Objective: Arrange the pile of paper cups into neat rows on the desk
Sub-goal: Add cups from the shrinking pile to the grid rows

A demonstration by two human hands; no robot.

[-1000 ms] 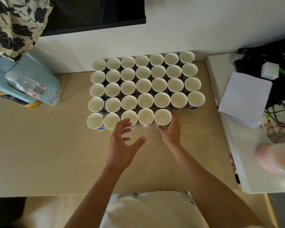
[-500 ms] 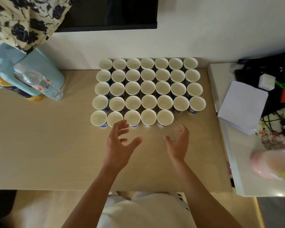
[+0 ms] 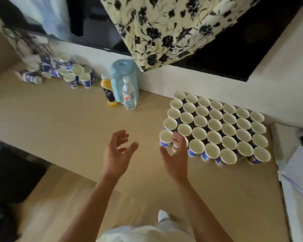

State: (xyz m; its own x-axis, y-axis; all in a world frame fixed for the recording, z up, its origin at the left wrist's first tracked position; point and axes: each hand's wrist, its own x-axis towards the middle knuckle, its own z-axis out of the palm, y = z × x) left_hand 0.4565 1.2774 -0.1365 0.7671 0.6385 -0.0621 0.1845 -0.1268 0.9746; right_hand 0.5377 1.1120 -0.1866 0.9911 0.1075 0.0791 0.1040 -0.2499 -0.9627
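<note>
Several blue-and-white paper cups stand upright in neat rows (image 3: 215,124) at the right of the beige desk (image 3: 68,123). A loose pile of the same cups (image 3: 63,72) lies at the far left, some on their sides. My right hand (image 3: 175,154) hovers in front of the block's near-left corner, fingers relaxed, beside the corner cup (image 3: 165,137); I cannot tell if it touches. My left hand (image 3: 117,151) floats over the bare desk with fingers spread, holding nothing.
A pale blue jug (image 3: 123,79), an orange juice bottle (image 3: 108,92) and a clear water bottle (image 3: 129,95) stand by the wall between pile and rows. Floral fabric (image 3: 166,28) hangs above. White papers (image 3: 297,170) lie at the right edge.
The view has swung left, bringing the loose cup pile into sight. Both hands have moved left off the front row; the right hand now sits by the block's near-left corner.
</note>
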